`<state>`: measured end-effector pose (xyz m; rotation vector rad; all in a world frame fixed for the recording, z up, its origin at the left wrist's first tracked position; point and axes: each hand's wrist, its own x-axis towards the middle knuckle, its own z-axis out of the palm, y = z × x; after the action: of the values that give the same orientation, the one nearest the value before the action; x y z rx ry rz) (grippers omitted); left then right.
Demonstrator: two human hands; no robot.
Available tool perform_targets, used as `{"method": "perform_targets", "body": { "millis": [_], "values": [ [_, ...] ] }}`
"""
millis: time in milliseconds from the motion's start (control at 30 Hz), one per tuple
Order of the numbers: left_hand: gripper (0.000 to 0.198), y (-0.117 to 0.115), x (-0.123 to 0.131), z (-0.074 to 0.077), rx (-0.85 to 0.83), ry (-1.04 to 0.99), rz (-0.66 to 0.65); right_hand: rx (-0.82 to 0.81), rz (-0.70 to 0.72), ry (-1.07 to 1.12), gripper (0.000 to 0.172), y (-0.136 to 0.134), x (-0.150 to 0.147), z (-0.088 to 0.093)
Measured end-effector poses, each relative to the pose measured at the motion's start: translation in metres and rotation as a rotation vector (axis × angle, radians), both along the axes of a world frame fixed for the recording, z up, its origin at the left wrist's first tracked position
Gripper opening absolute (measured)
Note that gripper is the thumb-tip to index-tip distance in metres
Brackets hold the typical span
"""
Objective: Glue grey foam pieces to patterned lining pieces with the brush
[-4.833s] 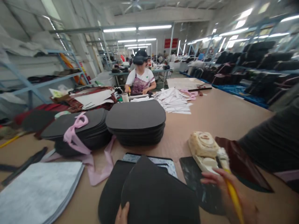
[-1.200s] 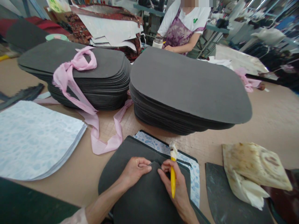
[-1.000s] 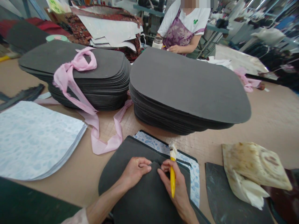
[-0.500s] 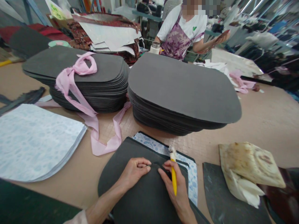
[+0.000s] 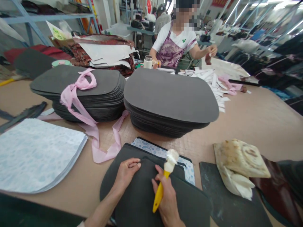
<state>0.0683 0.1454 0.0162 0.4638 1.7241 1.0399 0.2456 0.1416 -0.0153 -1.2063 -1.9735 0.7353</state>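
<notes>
My left hand (image 5: 126, 176) pinches the upper edge of a dark grey rounded sheet (image 5: 139, 201), thumb against fingertips. In my right hand (image 5: 167, 197) is a yellow-handled brush (image 5: 158, 198), its bristle end coated in white paste and pointing away from me. The handle slants down to the left across the palm, and the fingers of that hand also rest on the grey sheet. Beneath lie more grey sheets and blue-and-white patterned sheets (image 5: 149, 145), whose far edges stick out beyond it.
Two tall stacks of grey sheets stand ahead, the left stack (image 5: 104, 82) tied with pink cloth (image 5: 81, 83), the right stack (image 5: 170, 94) loose. Patterned sheets (image 5: 40, 151) lie left. A stained, paste-crusted container (image 5: 241, 157) sits right. Across the table, a co-worker (image 5: 175, 44) handles a brown piece.
My right hand has shifted slightly left and turned, tilting the brush handle down to the left. My left hand has moved a little left. The view has tipped upward.
</notes>
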Motion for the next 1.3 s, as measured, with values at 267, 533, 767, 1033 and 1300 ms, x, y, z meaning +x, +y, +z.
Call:
{"method": "perform_targets", "body": {
  "millis": [267, 533, 767, 1033, 1300],
  "values": [
    [0.047, -0.01, -0.018, 0.003, -0.001, 0.107, 0.092, 0.093, -0.198, -0.063, 0.011, -0.004, 0.061, -0.018],
    [0.038, -0.01, -0.014, 0.002, 0.063, 0.096, 0.077, 0.107, -0.045, 0.019, 0.013, -0.001, 0.028, 0.0],
    [0.021, 0.0, -0.015, -0.004, 0.125, 0.138, -0.03, 0.138, 0.221, -0.073, 0.022, 0.023, -0.044, 0.003],
    [0.012, 0.009, -0.019, -0.005, 0.084, 0.166, -0.157, 0.192, 0.207, -0.205, 0.018, 0.032, -0.051, -0.02],
    [0.011, -0.043, -0.021, 0.005, 0.003, 0.155, -0.205, 0.245, 0.225, -0.298, 0.015, 0.031, -0.052, -0.028]
  ]
}}
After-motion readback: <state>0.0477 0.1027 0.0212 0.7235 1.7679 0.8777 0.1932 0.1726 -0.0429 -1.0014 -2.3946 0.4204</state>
